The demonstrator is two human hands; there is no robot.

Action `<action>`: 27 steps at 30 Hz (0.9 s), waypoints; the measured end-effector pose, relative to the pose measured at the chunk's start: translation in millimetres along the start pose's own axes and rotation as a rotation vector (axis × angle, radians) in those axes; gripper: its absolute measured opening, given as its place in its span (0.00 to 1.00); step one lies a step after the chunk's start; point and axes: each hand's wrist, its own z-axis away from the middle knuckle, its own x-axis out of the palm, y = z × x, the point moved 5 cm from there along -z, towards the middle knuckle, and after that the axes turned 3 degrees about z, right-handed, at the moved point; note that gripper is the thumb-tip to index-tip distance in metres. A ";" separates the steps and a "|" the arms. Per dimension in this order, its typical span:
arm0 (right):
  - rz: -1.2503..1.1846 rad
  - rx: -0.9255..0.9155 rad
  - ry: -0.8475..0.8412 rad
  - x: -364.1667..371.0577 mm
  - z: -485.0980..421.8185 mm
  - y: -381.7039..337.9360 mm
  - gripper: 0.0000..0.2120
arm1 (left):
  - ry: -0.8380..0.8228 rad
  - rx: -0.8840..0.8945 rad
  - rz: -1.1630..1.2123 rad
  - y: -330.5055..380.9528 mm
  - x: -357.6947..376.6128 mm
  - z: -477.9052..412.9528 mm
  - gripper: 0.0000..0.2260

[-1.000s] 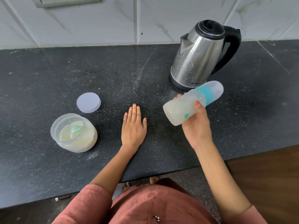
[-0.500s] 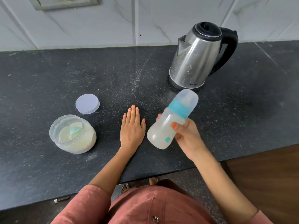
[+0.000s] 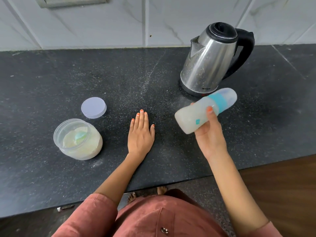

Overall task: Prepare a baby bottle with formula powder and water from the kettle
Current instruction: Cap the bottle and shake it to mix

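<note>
Where the speckled black stone counter [image 3: 51,74] spreads, a steel kettle [image 3: 210,65] stands at one o'clock. Round plastic powder jar [image 3: 80,146] at nine, its scoop [image 3: 80,135] blurred. At three, the right hand [image 3: 208,135] grips the tilted, cloudy bottle [image 3: 193,117]; the left hand [image 3: 141,134] lies flat.

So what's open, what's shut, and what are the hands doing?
Baby bottle: capped, tilted, cloudy inside.
Right hand: grips the bottle.
Left hand: flat on the counter.
Formula jar: open, scoop inside.
Jar lid: off, beside the jar.
Kettle: upright, lid shut.
</note>
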 end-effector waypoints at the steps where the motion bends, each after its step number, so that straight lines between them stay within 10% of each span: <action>1: -0.024 -0.008 0.014 -0.6 -0.8 0.6 0.28 | -0.003 -0.001 0.000 -0.1 0.4 0.3 0.24; 6: 0.375 0.154 -0.067 -0.7 15.2 26.3 0.29 | -0.010 0.001 -0.014 -1.3 1.1 0.2 0.25; 11: 0.007 -0.015 0.047 -2.9 -2.6 1.5 0.24 | 0.001 0.001 0.007 -0.4 1.5 -0.7 0.24; 17: 0.406 0.148 -0.084 2.4 16.4 29.5 0.30 | 0.002 0.009 0.010 -0.6 0.7 0.1 0.24; 22: -0.035 0.013 0.072 -3.1 -2.7 6.6 0.24 | 0.014 0.001 0.004 0.2 0.1 0.3 0.24; 27: 0.275 0.172 -0.010 -1.7 13.7 29.4 0.27 | -0.011 -0.002 -0.014 -0.8 0.6 0.2 0.24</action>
